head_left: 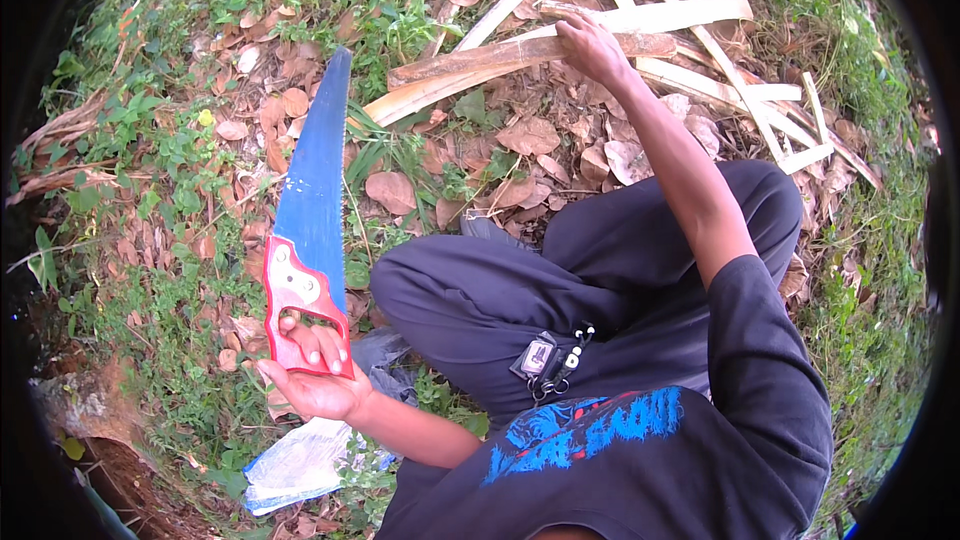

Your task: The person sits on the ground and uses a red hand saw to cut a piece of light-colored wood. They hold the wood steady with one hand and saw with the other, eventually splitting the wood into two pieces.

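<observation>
Loosely, the left hand (312,365) curls its fingers through the red handle of a saw (312,210), whose blue blade points up toward 12 o'clock with its teeth on the side facing the knee (420,285). That light hold looks like the weak point: a slip could tip the toothed edge toward the dark trouser leg just at 3 o'clock of it. Out at 1 o'clock, well apart from the saw, the right hand (590,45) is closed down on a long brown strip (520,58) lying among pale split strips (690,15) on leaf litter. Splintered edges there could cut the palm, and dry leaves (390,190) underfoot give poor footing. A pale sack (295,465) lies at 6 o'clock of the left hand.
</observation>
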{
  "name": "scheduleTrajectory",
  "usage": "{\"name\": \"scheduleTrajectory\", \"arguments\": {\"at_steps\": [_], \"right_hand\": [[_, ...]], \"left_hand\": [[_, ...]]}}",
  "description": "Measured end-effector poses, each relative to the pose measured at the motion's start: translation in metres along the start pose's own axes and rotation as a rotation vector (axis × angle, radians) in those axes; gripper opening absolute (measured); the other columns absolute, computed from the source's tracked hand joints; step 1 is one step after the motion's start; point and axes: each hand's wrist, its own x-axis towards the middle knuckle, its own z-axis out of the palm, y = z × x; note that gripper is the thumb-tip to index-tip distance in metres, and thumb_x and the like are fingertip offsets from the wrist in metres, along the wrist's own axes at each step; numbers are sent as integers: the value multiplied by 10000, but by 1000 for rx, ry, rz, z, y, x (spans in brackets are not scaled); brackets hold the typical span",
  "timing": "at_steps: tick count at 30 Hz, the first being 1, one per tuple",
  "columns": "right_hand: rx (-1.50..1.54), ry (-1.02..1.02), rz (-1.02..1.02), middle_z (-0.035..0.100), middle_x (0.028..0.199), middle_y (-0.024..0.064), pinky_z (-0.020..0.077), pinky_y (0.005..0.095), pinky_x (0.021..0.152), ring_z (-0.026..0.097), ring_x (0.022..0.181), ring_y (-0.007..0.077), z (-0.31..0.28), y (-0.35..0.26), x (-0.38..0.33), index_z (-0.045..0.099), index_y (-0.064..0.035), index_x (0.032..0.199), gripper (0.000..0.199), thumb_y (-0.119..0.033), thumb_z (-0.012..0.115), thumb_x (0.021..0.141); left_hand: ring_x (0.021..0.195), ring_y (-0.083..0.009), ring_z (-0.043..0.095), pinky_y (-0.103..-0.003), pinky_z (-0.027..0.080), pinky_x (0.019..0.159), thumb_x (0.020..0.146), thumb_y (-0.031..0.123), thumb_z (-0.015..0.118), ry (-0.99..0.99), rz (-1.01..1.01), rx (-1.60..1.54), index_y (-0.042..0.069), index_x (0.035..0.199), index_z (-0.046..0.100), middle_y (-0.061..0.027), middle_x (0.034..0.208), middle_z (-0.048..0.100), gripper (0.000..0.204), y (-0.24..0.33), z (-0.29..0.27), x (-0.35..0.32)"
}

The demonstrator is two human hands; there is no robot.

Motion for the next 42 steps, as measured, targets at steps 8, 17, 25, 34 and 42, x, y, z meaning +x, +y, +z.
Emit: {"name": "scheduleTrajectory", "arguments": {"at_steps": [8, 17, 25, 34, 42], "right_hand": [[243, -340, 20, 617, 1129, 128, 524, 382, 920, 610, 1011, 271, -18, 9, 19, 675, -47, 1093, 342, -212, 755, 804], [118, -276, -24, 665, 1067, 120, 543, 436, 840, 662, 886, 291, -4, 26, 45, 628, -114, 1227, 331, -206, 615, 909], [-26, 45, -152, 593, 1205, 135, 344, 476, 1074, 509, 1214, 290, 9, 9, 9, 519, -88, 1330, 422, -330, 482, 986], [130, -315, 132, 649, 984, 160, 465, 436, 922, 625, 907, 270, -1, 6, 65, 670, -18, 836, 517, -410, 372, 994], [-112, -109, 148, 657, 668, 124, 512, 454, 614, 649, 654, 272, 25, -10, 67, 629, -92, 699, 459, -347, 341, 949]], "left_hand": [[431, -103, 354, -211, 294, 458, 1000, 470, 438, -43, 16, -125, -51, 1083, 473, -15, 625, 396, 529, -20, -14, 2], [438, -102, 338, -209, 273, 468, 984, 486, 464, -2, -22, -115, -52, 1083, 480, -11, 633, 390, 548, -35, -9, 9], [422, -103, 320, -214, 262, 454, 973, 520, 467, -22, -35, -148, -31, 1029, 489, -6, 592, 368, 554, -42, -3, 14], [517, -151, 405, -290, 340, 563, 904, 302, 516, -79, 18, -157, 28, 922, 509, -15, 590, 406, 275, -67, 29, 14], [484, -86, 366, -249, 332, 550, 816, 220, 538, -210, -308, -154, 28, 903, 507, 36, 587, 414, 213, -129, 68, 34]]}}
